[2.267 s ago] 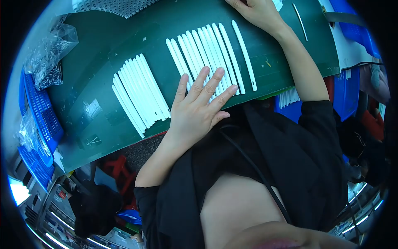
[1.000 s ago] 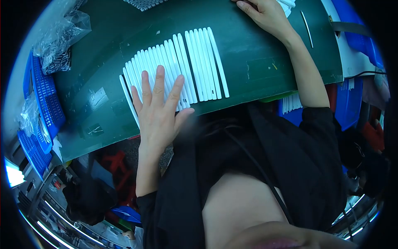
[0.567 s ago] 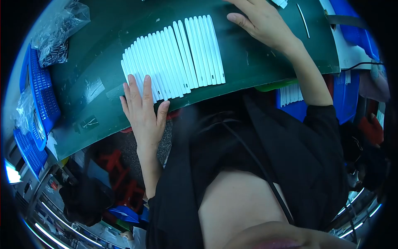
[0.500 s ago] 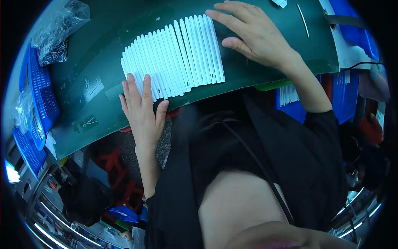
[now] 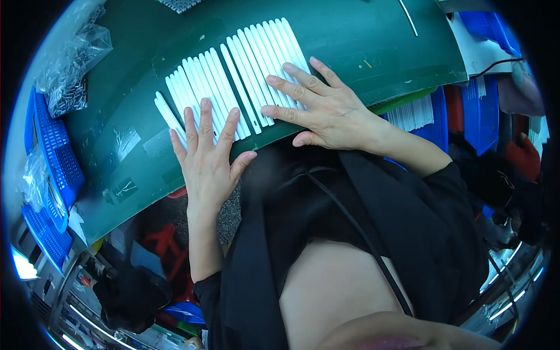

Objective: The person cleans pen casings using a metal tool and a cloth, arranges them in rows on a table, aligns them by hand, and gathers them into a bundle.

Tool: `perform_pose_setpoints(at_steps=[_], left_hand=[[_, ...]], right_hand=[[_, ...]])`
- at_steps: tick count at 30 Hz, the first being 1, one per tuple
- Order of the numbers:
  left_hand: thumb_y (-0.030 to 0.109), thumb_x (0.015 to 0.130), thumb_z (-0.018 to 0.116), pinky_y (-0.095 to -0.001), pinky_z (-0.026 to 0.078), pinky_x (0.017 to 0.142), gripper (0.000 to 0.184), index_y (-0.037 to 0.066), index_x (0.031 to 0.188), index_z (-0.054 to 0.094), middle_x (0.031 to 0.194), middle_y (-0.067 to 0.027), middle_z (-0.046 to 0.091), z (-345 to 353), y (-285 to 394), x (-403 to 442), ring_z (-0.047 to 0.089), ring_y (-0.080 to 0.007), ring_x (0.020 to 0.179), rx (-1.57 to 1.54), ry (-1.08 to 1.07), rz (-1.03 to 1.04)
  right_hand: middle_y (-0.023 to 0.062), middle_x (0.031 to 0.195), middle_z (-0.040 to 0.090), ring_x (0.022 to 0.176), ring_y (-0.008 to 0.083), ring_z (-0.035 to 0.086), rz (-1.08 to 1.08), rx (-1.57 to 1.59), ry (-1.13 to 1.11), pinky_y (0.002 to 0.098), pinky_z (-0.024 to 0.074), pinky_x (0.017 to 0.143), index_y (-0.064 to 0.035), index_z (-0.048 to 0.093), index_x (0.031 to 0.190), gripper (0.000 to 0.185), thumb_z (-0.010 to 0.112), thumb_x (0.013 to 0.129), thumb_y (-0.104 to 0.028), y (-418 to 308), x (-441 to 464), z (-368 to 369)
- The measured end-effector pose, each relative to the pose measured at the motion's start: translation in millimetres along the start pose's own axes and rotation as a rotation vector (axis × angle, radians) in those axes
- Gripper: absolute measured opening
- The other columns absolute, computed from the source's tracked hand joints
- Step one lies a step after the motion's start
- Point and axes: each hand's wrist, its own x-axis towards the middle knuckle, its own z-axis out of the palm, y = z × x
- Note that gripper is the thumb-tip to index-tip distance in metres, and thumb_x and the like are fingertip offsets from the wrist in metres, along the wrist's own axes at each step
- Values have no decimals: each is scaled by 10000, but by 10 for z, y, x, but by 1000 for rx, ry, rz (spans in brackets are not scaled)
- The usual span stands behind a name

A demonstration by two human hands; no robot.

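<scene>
A row of slim white pen-like sticks (image 5: 262,55) lies side by side on the green tabletop (image 5: 146,70). Small gaps split the row, and a couple of sticks (image 5: 164,109) lean apart at its left end. Across the near ends on the left side rests my left hand (image 5: 207,163), fingers spread, palm down. My right hand (image 5: 332,114) lies over the near ends on the right side, its fingers stretched out flat. Neither hand is closed round a stick. The fingers hide the lower ends of many sticks.
A clear plastic bag of small metal parts (image 5: 70,87) sits at the far left beside blue perforated baskets (image 5: 67,163). A thin rod (image 5: 409,17) lies at the upper right. Below the right table edge, a blue bin (image 5: 440,119) holds more white sticks.
My right hand has come down from beyond the row's right end onto the sticks. My left hand has spread its fingers. Gaps have shifted, and sticks at the left end now stand apart.
</scene>
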Motion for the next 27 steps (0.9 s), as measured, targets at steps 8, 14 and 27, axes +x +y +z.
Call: perform_pose_setpoints(at_steps=[8,14,27], left_hand=[[637,883,636,-663,139,1213,784,307,1572,460,1703,-153,249,-26,303,224,193,-424,1566,-62,-1,70],[599,859,686,-656,133,1216,776,290,1546,501,1690,-164,280,-72,397,297,201,-417,1566,-139,18,113],[726,924,514,-700,189,1177,810,254,1578,443,1680,-231,246,193,-226,-117,259,-465,1531,-65,131,-140]], right_hand=[[119,1652,361,1528,378,313,146,-50,-12,582,204,1240,-347,552,1498,699,333,967,-746,203,-420,-161],[108,1666,339,1523,366,321,179,11,36,586,244,1227,-375,496,1533,679,530,921,-667,272,-526,-242],[100,1674,321,1548,339,283,45,27,12,583,203,1250,-339,471,1548,769,658,859,-625,-3,129,-136]])
